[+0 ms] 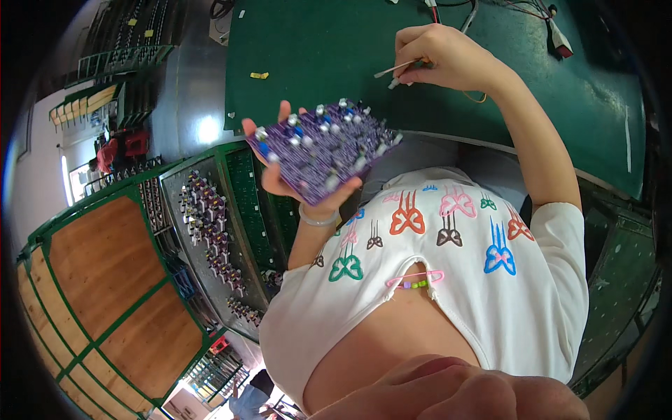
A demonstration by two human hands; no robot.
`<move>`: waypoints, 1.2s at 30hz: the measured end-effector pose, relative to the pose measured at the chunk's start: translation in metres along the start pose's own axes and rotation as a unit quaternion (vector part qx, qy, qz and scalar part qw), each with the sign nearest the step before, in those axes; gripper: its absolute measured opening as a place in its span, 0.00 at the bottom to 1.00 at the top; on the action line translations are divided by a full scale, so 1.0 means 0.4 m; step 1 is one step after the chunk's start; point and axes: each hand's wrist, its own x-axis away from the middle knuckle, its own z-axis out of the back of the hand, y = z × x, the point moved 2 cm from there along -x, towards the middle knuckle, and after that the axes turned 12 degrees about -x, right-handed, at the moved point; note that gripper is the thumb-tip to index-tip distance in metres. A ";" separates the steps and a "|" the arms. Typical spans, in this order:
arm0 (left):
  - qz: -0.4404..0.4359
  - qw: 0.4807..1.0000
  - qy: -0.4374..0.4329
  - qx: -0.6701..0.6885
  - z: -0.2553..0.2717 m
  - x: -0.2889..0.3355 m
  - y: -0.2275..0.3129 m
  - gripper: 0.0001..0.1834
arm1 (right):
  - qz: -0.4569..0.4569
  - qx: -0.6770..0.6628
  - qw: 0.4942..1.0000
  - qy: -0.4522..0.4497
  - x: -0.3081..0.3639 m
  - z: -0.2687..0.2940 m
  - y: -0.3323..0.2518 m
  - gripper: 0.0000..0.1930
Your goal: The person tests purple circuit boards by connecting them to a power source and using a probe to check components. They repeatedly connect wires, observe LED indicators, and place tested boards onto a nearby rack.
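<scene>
My left hand (pixel 280 171) is closed round a purple circuit board (pixel 290 166), gripping it from beneath and along its edges, with fingertips showing at the far left and a thumb at the near side. White, blue and dark components stand up from the board, which is tilted and partly blurred. To the right, my right hand (pixel 437 56) pinches a thin, pale stick-like tool (pixel 392 69) above the table, apart from the board. Just under those fingertips shows a small whitish piece (pixel 394 82); its exact kind is too small to tell.
A green-topped table (pixel 315 42) lies ahead, bearing a yellow scrap (pixel 259 75) and a red-and-white plug (pixel 560 43) on wires. At left stands a metal tray (pixel 203 231) of populated boards, beside a frame with wooden panels (pixel 105 245). A person in red (pixel 105 155) is far off.
</scene>
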 end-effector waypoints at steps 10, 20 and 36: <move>-0.019 0.999 0.026 -0.016 -0.069 -0.115 -0.104 0.59 | 0.013 0.016 0.999 0.032 0.031 0.018 0.009 0.06; -0.046 0.998 0.022 -0.033 -0.077 -0.109 -0.113 0.61 | 0.014 0.069 0.997 0.010 0.036 0.012 -0.003 0.05; -0.022 0.999 0.043 0.005 -0.075 -0.113 -0.120 0.61 | 0.004 0.131 0.991 0.001 0.019 0.002 -0.026 0.05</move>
